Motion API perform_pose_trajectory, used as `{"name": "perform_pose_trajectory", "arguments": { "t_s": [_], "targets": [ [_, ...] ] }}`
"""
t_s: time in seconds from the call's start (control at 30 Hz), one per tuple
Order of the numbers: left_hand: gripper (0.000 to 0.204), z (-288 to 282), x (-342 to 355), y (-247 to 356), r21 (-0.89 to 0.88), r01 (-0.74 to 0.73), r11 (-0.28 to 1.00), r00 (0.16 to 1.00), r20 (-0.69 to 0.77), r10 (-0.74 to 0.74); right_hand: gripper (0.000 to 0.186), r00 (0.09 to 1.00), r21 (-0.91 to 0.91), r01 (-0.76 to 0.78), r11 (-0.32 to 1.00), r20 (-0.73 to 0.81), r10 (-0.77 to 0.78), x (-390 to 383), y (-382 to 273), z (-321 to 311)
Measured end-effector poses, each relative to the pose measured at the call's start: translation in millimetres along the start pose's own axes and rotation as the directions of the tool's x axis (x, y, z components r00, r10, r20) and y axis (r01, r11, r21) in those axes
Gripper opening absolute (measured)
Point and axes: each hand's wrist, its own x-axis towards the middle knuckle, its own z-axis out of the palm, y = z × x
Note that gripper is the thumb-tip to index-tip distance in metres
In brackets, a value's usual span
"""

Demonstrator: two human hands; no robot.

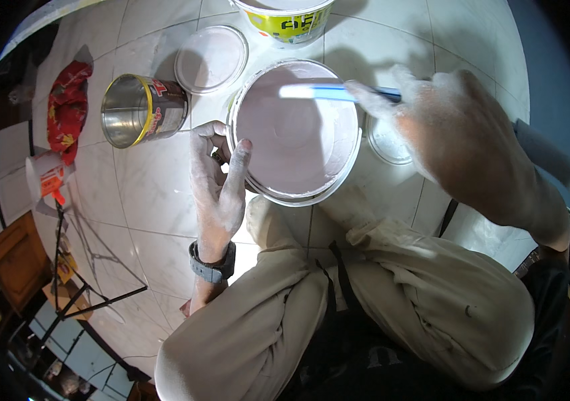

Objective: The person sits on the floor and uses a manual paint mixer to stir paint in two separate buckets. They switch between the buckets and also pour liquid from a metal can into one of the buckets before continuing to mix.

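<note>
A white bucket (350, 160) stands in front of me on the tiles, with a smooth pale pinkish-white mass inside. My left hand (221, 167), dusted white, grips its left rim, the thumb near the edge. Over the bucket's right side, my right hand (432, 110) holds a slim blue-handled tool (338, 92). The tool's pale tip points left above the bucket's opening; whether it is a brush or a scraper I cannot tell. White residue coats the fingers of both hands.
An open tin can (164, 110) lies to the left, beside a round white lid (211, 60). Another bucket (285, 23) with a green label stands beyond. A second lid (392, 144) is at right. Farther left are a red bag (68, 110) and a black metal stand (84, 294).
</note>
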Motion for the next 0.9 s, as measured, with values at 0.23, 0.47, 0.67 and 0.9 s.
{"name": "perform_pose_trajectory", "arguments": {
  "t_s": [0.23, 0.47, 0.67, 0.9],
  "targets": [
    [0.023, 0.0, 1.9, 2.2, 0.044, -0.003, 0.999, 1.000, 0.022, 0.003, 0.040, 0.961, 0.123, -0.001, 0.992, 0.275, -0.033, -2.7, -14.2, -8.3],
    [0.022, -1.2, 0.4, 1.8, 0.003, 0.018, 1.000, 1.000, -0.001, -0.018, 0.039, 0.979, 0.020, -0.131, 0.991, 0.161, 0.126, 1.2, -9.2, -0.8],
    [0.021, 1.8, 0.5, -0.1, -0.026, -0.011, 1.000, 0.999, -0.048, 0.010, 0.020, 0.895, 0.240, -0.106, 0.965, 0.446, -0.013, 2.2, -13.3, -19.7],
    [0.021, 0.7, 1.8, 6.5, -0.054, 0.015, 0.998, 0.998, -0.054, -0.017, 0.013, 0.997, 0.024, -0.073, 0.997, -0.036, 0.074, -14.8, -3.4, 3.7]
  ]
}}
